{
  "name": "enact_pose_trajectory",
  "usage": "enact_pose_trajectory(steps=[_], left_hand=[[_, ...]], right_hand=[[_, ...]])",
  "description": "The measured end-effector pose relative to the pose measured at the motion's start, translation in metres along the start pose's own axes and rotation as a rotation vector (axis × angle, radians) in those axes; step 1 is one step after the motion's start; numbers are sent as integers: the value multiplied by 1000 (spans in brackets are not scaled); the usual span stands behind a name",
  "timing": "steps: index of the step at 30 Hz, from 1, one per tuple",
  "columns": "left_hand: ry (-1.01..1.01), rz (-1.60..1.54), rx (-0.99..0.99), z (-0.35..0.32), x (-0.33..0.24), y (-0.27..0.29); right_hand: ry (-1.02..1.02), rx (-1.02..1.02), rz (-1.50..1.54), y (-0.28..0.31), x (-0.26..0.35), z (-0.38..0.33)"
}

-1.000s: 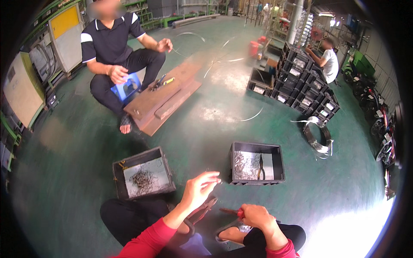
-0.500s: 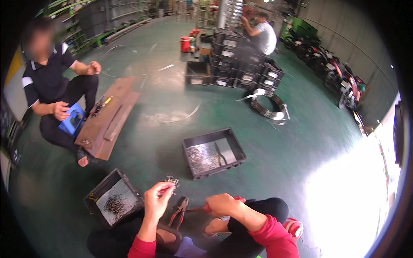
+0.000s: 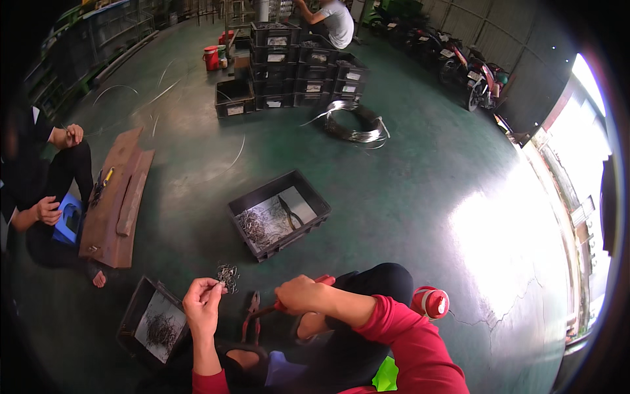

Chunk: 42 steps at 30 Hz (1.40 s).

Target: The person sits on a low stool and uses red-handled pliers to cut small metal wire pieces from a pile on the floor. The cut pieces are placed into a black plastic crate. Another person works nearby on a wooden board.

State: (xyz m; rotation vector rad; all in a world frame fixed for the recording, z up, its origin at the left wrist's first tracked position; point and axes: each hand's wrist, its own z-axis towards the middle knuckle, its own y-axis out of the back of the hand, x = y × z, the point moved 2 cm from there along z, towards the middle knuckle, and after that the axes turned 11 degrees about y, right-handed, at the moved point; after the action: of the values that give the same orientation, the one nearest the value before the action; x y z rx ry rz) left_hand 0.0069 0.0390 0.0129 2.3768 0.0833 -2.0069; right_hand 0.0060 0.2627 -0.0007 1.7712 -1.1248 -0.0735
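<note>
Floor [image 3: 394, 217]: green, glossy workshop floor; bins and tools sit straight on it, low, so a seated worker can get at them.
Crates [image 3: 274, 72]: black, stacked several high at the back; stacking probably saves floor space.
Coil [image 3: 357, 136]: silvery wire ring lying flat in front of the crates, likely so it stays put.
Motorbikes [image 3: 482, 85]: lined up by the right wall, clear of the seated people.
Co-worker [image 3: 46, 210]: at left, beside a blue stool [image 3: 67, 223] and a brown plank [image 3: 102, 203] with hand tools on it, near to hand.
Left bin [image 3: 134, 307]: beside the left forearm, dark wire pieces heaped inside; walls keep them together.
Right bin [image 3: 298, 234]: ahead, tilted in view, metal pieces at its left end, dark pliers lying at the other.
Left grip [image 3: 201, 307]: raised, thumb and fingers pinched together, seemingly on a small wire piece; a pinch suits something that thin.
Wire clump [image 3: 228, 276]: right at those fingertips; can't tell if held or on the floor just beyond.
Right grip [image 3: 298, 295]: clenched around red pliers [image 3: 325, 280], nose pointing left, handle end out behind the fist, probably for leverage.
Floor pliers [image 3: 254, 303]: between the two grips, within easy reach.
</note>
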Motion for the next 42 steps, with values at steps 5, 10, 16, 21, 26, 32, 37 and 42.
enact_pose_trajectory(steps=[5, 10, 16, 21, 26, 32, 37, 42], left_hand=[[14, 29, 10, 0, 1, 2], [7, 2, 25, 0, 2, 3], [13, 22, 18, -1, 0, 4], [10, 12, 25, -2, -2, 2], [16, 27, 16, -2, -3, 3], [-11, 25, -2, -3, -3, 2], [-11, -43, 21, -4, -3, 1], [12, -75, 33, -4, -3, 1]], right_hand=[[-56, 9, 26, 2, 7, -1], [-46, 9, 37, 3, 8, -2], [-36, -7, 4, -2, 7, 3], [-3, 13, -7, -5, 6, 3], [5, -6, -26, -4, 7, 3], [-6, 5, -19, -2, 8, 2], [-47, 17, 28, 0, 10, 1], [-1, -50, 45, -3, 8, -1]])
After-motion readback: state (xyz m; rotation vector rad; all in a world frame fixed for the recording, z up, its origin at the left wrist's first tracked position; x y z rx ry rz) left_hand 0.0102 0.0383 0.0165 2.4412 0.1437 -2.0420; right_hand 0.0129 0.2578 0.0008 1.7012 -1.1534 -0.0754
